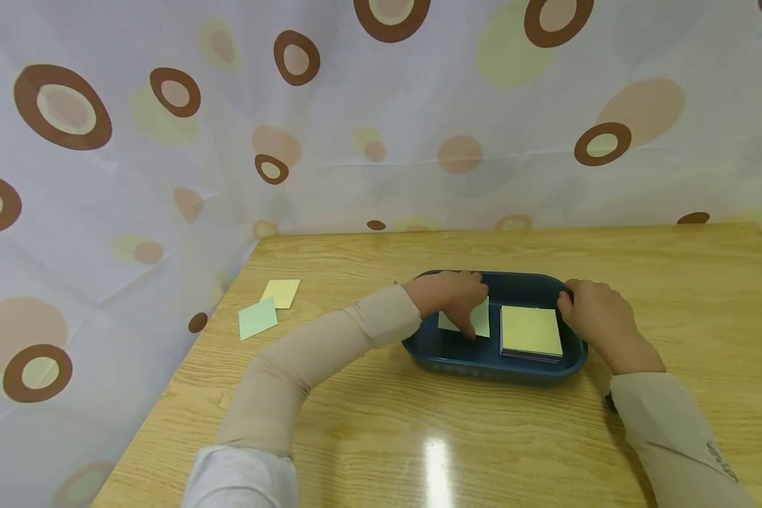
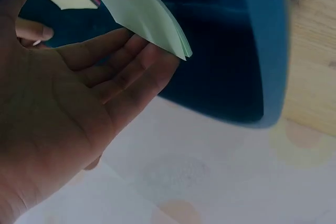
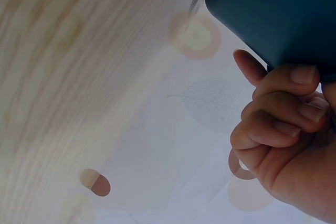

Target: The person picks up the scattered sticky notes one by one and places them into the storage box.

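A dark blue plastic basket (image 1: 463,360) with rounded ends stands on the table. My left hand (image 1: 455,293) reaches inside its left half and holds a thin stack of pale green sticky notes (image 2: 152,19) between thumb and fingers. In the left wrist view the fingertips lie along the edge of these notes, whose sheets part slightly at one corner. Beside them in the basket sits a thicker stack with a yellow sheet on top (image 1: 530,329) and darker layers below. On the right end of the basket, my right hand (image 1: 600,317) grips the rim, fingers curled in the right wrist view.
Farther left on the wooden table (image 1: 355,437) lie a yellow sticky note (image 1: 282,291) and a light green one (image 1: 257,319) that overlaps its corner. A patterned white curtain (image 1: 355,141) hangs behind the table and along its left side.
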`<act>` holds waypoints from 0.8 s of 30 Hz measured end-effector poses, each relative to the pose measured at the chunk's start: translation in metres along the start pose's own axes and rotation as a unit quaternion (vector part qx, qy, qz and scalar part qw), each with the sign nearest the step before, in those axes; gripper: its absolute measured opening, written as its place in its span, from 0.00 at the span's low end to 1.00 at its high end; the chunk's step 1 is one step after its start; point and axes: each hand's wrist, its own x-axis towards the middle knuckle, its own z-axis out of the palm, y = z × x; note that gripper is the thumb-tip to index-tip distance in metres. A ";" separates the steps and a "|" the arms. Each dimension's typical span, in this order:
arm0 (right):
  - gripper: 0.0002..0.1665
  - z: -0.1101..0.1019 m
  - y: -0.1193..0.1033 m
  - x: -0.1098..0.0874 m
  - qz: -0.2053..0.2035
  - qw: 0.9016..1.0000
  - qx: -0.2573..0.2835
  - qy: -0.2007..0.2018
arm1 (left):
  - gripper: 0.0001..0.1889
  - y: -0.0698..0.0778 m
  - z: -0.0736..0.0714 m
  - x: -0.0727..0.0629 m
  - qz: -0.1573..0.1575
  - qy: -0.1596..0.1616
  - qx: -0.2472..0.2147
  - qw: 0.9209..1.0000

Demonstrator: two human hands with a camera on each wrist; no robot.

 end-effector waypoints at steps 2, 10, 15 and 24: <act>0.21 -0.001 -0.001 0.000 -0.001 1.000 0.001 -0.002 | 0.39 0.003 0.000 0.001 0.001 -0.014 0.003 1.000; 0.22 -0.001 -0.002 0.001 -0.002 1.000 0.004 -0.008 | 0.40 0.011 -0.002 0.005 0.015 -0.045 0.008 0.999; 0.21 -0.002 -0.003 0.001 -0.003 1.000 -0.001 -0.004 | 0.42 0.013 -0.001 0.008 0.020 -0.037 -0.006 0.999; 0.16 -0.002 -0.003 -0.002 0.000 1.000 0.007 -0.001 | 0.42 0.018 0.003 0.018 0.036 -0.028 0.012 0.999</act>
